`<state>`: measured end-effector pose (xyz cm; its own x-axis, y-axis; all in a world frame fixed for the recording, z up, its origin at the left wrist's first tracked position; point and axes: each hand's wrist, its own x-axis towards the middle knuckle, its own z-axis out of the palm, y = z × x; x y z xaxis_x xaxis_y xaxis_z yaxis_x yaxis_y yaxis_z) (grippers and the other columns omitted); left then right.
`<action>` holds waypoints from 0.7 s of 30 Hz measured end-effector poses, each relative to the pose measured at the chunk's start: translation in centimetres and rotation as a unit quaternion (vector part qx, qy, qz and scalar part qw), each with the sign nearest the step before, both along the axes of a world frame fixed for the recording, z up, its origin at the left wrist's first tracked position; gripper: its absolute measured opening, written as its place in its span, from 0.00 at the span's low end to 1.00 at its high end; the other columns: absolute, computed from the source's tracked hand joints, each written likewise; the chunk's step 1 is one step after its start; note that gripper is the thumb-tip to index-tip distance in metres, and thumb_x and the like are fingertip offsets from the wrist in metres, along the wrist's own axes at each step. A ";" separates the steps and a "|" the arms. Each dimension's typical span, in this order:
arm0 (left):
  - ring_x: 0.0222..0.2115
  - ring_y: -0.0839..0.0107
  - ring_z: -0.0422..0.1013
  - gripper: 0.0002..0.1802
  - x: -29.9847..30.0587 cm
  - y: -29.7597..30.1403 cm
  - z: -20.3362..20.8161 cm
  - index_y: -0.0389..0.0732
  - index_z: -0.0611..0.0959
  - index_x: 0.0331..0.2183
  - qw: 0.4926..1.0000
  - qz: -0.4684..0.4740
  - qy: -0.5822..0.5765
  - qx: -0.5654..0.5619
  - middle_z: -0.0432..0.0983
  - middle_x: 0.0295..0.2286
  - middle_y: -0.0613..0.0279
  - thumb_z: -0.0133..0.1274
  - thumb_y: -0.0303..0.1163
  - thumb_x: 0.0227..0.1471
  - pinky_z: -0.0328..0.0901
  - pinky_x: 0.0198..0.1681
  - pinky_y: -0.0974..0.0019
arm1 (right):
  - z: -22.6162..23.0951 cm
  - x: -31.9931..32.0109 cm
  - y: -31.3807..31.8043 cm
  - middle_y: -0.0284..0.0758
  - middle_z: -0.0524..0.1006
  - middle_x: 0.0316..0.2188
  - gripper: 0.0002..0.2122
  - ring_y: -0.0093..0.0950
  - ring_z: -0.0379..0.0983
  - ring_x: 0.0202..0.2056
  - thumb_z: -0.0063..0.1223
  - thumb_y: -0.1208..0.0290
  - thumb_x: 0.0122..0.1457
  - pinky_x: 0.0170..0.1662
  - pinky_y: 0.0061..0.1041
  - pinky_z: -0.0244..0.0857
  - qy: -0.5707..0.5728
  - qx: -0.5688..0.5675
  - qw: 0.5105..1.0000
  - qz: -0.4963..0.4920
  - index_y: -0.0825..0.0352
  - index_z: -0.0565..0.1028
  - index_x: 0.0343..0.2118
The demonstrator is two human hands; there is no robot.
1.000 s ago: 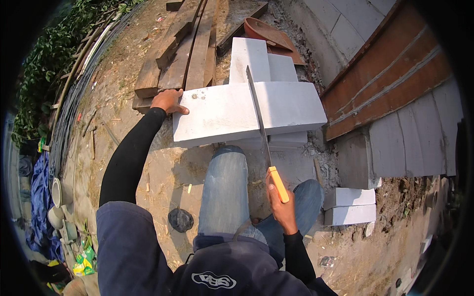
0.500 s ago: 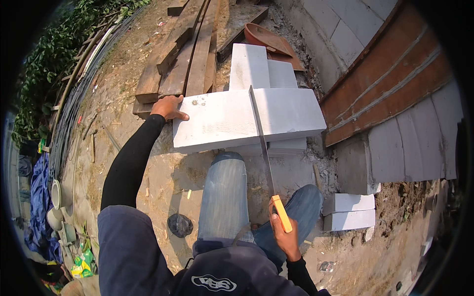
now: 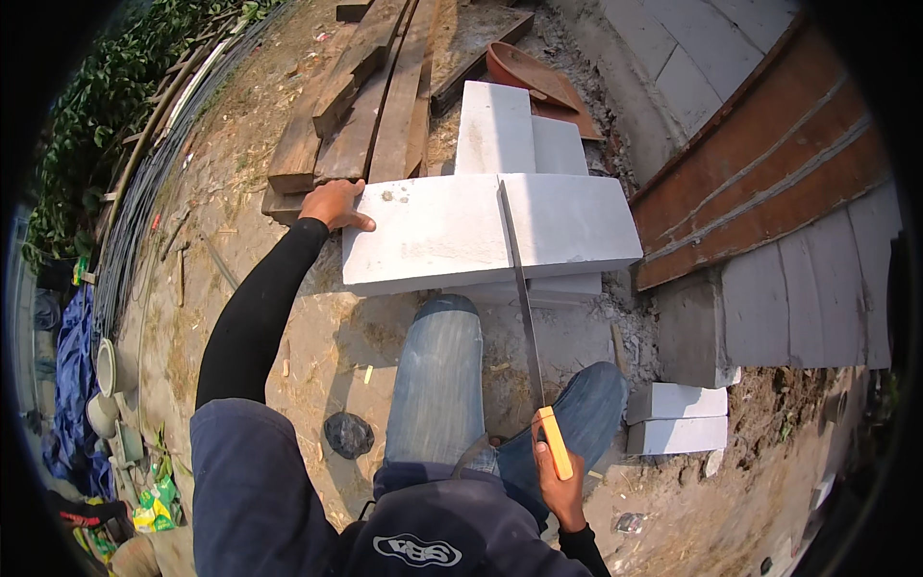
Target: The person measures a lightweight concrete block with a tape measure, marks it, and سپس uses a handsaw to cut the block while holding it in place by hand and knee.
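A long white building block (image 3: pixel 433 231) lies crosswise in front of me, on top of other white blocks (image 3: pixel 495 125). My left hand (image 3: pixel 336 204) grips its left end, the thumb on the top face and the fingers over the far edge. Closed round the yellow handle of a hand saw (image 3: pixel 527 313), my right hand (image 3: pixel 560 486) is low, above my right knee. The blade runs up and away from me across the block, right of its middle. How deep the teeth sit in the block I cannot tell.
Wooden beams (image 3: pixel 351 135) lie beyond my left hand. A reddish-brown basin (image 3: pixel 524 72) sits behind the blocks. At the right, a brown panel (image 3: pixel 760 163) leans by a block wall (image 3: pixel 808 279); two white blocks (image 3: pixel 678 433) are stacked below. A black bag (image 3: pixel 348 436) lies near my left leg.
My right hand has drawn the saw slightly back toward me, and the blade's tip sits nearer the block's far edge. My left hand keeps its hold; the whole view has shifted a little.
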<state>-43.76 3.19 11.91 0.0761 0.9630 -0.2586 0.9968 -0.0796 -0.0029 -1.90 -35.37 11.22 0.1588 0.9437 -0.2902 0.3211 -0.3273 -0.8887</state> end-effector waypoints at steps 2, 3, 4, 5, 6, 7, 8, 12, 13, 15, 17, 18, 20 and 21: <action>0.54 0.52 0.75 0.61 1.0 0.3 1.1 0.44 0.72 0.65 1.000 0.005 0.004 -0.023 0.79 0.51 0.48 0.75 0.58 0.31 0.69 0.55 0.53 | 0.0 -0.2 0.8 0.30 0.63 0.14 0.19 0.17 0.57 0.20 0.56 0.66 0.68 0.23 0.29 0.53 0.009 -0.006 1.000 -0.006 0.72 0.69 0.22; 0.54 0.52 0.74 0.60 1.1 0.5 1.4 0.45 0.72 0.65 0.999 0.007 0.010 -0.029 0.79 0.52 0.49 0.75 0.58 0.32 0.70 0.55 0.52 | -0.8 -0.4 3.5 0.29 0.63 0.14 0.19 0.17 0.56 0.20 0.56 0.67 0.68 0.22 0.28 0.53 0.026 -0.009 1.000 0.000 0.72 0.69 0.22; 0.54 0.53 0.74 0.59 1.2 0.8 1.1 0.46 0.72 0.65 0.999 0.008 0.015 -0.038 0.78 0.52 0.51 0.75 0.58 0.34 0.70 0.55 0.51 | -2.8 -0.5 6.5 0.26 0.62 0.15 0.19 0.15 0.56 0.20 0.56 0.67 0.69 0.22 0.26 0.51 0.100 -0.016 0.995 -0.011 0.72 0.69 0.22; 0.54 0.53 0.74 0.58 1.1 1.0 0.8 0.47 0.72 0.65 0.999 0.011 0.022 -0.045 0.78 0.53 0.52 0.74 0.58 0.35 0.70 0.55 0.49 | -2.7 -1.2 9.5 0.23 0.60 0.15 0.19 0.14 0.54 0.20 0.56 0.66 0.69 0.21 0.25 0.50 0.103 -0.027 0.994 -0.018 0.71 0.69 0.22; 0.55 0.53 0.73 0.58 1.0 0.8 0.3 0.47 0.71 0.65 0.999 0.015 0.020 -0.041 0.78 0.53 0.52 0.74 0.58 0.35 0.70 0.55 0.50 | -2.3 -0.9 10.2 0.24 0.60 0.15 0.20 0.14 0.54 0.20 0.56 0.65 0.69 0.21 0.25 0.50 0.125 -0.048 0.991 -0.017 0.70 0.69 0.21; 0.56 0.54 0.73 0.59 0.3 1.0 0.4 0.47 0.71 0.65 0.999 0.016 0.024 -0.032 0.77 0.54 0.52 0.74 0.59 0.35 0.69 0.56 0.50 | -2.4 -1.0 9.9 0.24 0.61 0.15 0.20 0.14 0.55 0.20 0.56 0.65 0.69 0.21 0.25 0.50 0.106 -0.045 0.993 -0.009 0.70 0.69 0.22; 0.56 0.54 0.73 0.59 -0.5 0.7 -0.3 0.47 0.71 0.66 0.999 0.015 0.024 -0.030 0.77 0.54 0.52 0.74 0.59 0.34 0.69 0.56 0.50 | -2.2 -1.1 8.9 0.24 0.61 0.15 0.19 0.14 0.55 0.20 0.56 0.65 0.69 0.22 0.25 0.51 0.083 -0.048 0.995 -0.002 0.70 0.69 0.22; 0.59 0.54 0.70 0.61 -0.6 0.5 -1.0 0.47 0.70 0.66 1.000 0.011 -0.023 -0.017 0.75 0.56 0.52 0.75 0.59 0.33 0.67 0.58 0.51 | 0.5 0.7 -0.8 0.30 0.62 0.15 0.18 0.19 0.56 0.20 0.57 0.65 0.68 0.23 0.29 0.54 0.021 -0.012 1.000 -0.009 0.71 0.70 0.23; 0.58 0.54 0.71 0.61 -0.2 0.5 -1.0 0.47 0.71 0.66 0.999 0.012 -0.023 -0.022 0.75 0.56 0.52 0.75 0.59 0.33 0.67 0.58 0.50 | 1.2 1.0 -1.7 0.32 0.62 0.15 0.18 0.20 0.56 0.20 0.57 0.65 0.67 0.24 0.30 0.55 0.003 -0.013 1.000 -0.016 0.72 0.70 0.24; 0.57 0.53 0.72 0.61 -0.5 1.0 -0.5 0.46 0.71 0.66 0.999 0.005 -0.012 -0.029 0.76 0.55 0.51 0.75 0.59 0.32 0.68 0.58 0.50 | -0.1 0.3 1.2 0.36 0.64 0.15 0.17 0.22 0.57 0.20 0.57 0.64 0.67 0.24 0.31 0.57 0.015 0.001 1.000 -0.007 0.73 0.72 0.26; 0.56 0.53 0.73 0.60 -2.2 0.8 -0.8 0.45 0.72 0.64 1.000 0.004 -0.014 -0.017 0.77 0.55 0.50 0.76 0.59 0.32 0.68 0.57 0.50 | -1.8 -1.3 8.5 0.37 0.65 0.16 0.17 0.23 0.58 0.20 0.57 0.62 0.67 0.25 0.31 0.58 0.049 0.008 0.999 0.018 0.74 0.73 0.28; 0.56 0.54 0.73 0.59 -1.6 1.5 -1.5 0.45 0.73 0.64 1.000 -0.007 -0.023 -0.014 0.77 0.55 0.50 0.76 0.58 0.32 0.68 0.57 0.51 | -2.2 -1.1 9.7 0.36 0.65 0.16 0.18 0.22 0.58 0.21 0.57 0.62 0.67 0.25 0.31 0.58 0.050 0.021 0.998 0.009 0.74 0.74 0.28; 0.55 0.54 0.74 0.59 0.0 0.8 -1.6 0.43 0.73 0.64 1.000 -0.007 -0.026 -0.014 0.77 0.54 0.49 0.76 0.57 0.32 0.68 0.57 0.52 | -2.1 -0.8 9.7 0.36 0.65 0.16 0.18 0.22 0.59 0.21 0.57 0.61 0.67 0.26 0.31 0.59 0.066 0.036 0.997 -0.002 0.74 0.74 0.28; 0.55 0.52 0.74 0.61 0.5 1.2 -1.0 0.41 0.72 0.64 0.998 -0.001 -0.053 -0.030 0.78 0.53 0.47 0.77 0.55 0.32 0.68 0.57 0.53 | -1.1 -0.6 8.8 0.35 0.65 0.16 0.18 0.22 0.59 0.21 0.57 0.61 0.67 0.26 0.31 0.59 0.075 0.034 0.997 -0.007 0.74 0.74 0.28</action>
